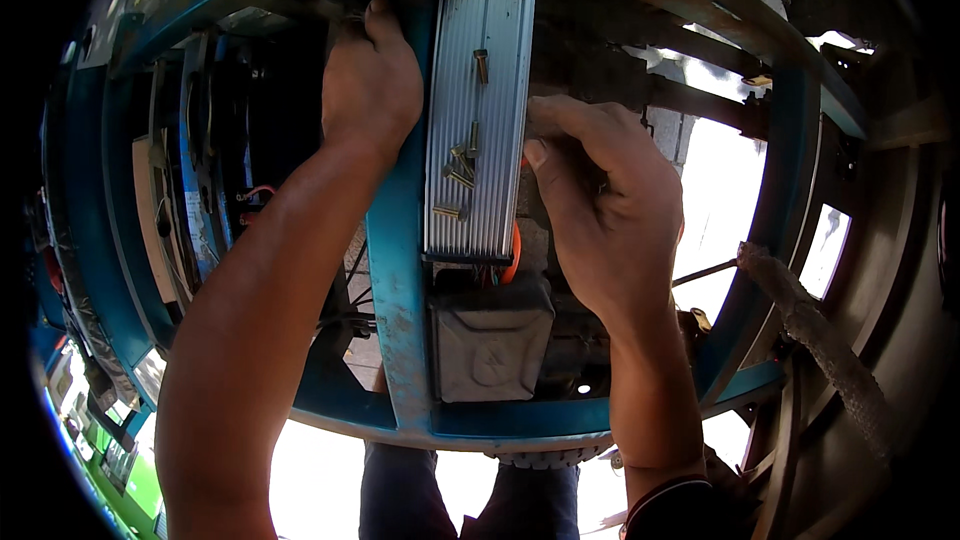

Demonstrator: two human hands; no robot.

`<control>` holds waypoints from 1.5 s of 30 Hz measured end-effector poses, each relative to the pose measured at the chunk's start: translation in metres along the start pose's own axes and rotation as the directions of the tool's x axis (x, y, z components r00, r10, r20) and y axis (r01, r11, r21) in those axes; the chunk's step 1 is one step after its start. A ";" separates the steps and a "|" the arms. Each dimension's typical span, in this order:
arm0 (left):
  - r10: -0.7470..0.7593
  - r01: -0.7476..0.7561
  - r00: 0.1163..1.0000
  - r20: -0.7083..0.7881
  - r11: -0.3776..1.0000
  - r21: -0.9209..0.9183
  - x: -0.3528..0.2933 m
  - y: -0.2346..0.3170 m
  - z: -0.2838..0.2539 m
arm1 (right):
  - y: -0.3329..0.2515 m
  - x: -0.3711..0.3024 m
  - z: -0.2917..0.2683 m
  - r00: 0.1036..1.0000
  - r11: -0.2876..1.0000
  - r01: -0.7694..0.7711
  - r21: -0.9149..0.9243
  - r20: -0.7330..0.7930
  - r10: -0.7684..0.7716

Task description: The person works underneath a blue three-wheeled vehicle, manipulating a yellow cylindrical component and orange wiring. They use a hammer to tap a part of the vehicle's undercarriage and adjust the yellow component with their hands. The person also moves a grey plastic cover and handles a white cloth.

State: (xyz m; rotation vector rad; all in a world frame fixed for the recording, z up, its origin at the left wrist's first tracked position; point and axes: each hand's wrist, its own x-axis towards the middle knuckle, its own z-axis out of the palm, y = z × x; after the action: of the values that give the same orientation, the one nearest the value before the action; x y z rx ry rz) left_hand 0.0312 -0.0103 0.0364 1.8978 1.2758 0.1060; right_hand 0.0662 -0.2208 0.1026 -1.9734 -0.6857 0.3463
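Observation:
A silver finned metal box lies lengthwise beside a teal frame rail. Several brass-coloured bolts rest loose on its fins: a bolt near the far end, a small cluster around the middle, and another bolt toward the near end. My right hand is at the box's right edge, thumb and forefinger apart, with no held thing visible between them. The other fingers curl underneath. My left hand reaches to the far end of the rail, left of the box; its fingertips are lost in shadow.
A dark square cover sits just below the box, with an orange cable between them. Teal beams frame the open bay. A rough-wrapped bar juts in at the right, and part of a tyre shows below the near beam.

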 end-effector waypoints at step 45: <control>-0.078 0.084 0.992 -0.094 0.994 0.065 -0.001 -0.008 0.005 | 0.350 -0.090 -0.109 0.474 0.325 -0.730 -0.602 -0.104 0.874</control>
State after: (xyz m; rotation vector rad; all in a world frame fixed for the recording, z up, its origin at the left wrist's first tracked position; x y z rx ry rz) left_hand 0.0267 -0.0129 0.0282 1.9148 1.4333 0.1090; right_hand 0.1616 -0.4790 -0.1556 -2.8200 0.2316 1.1366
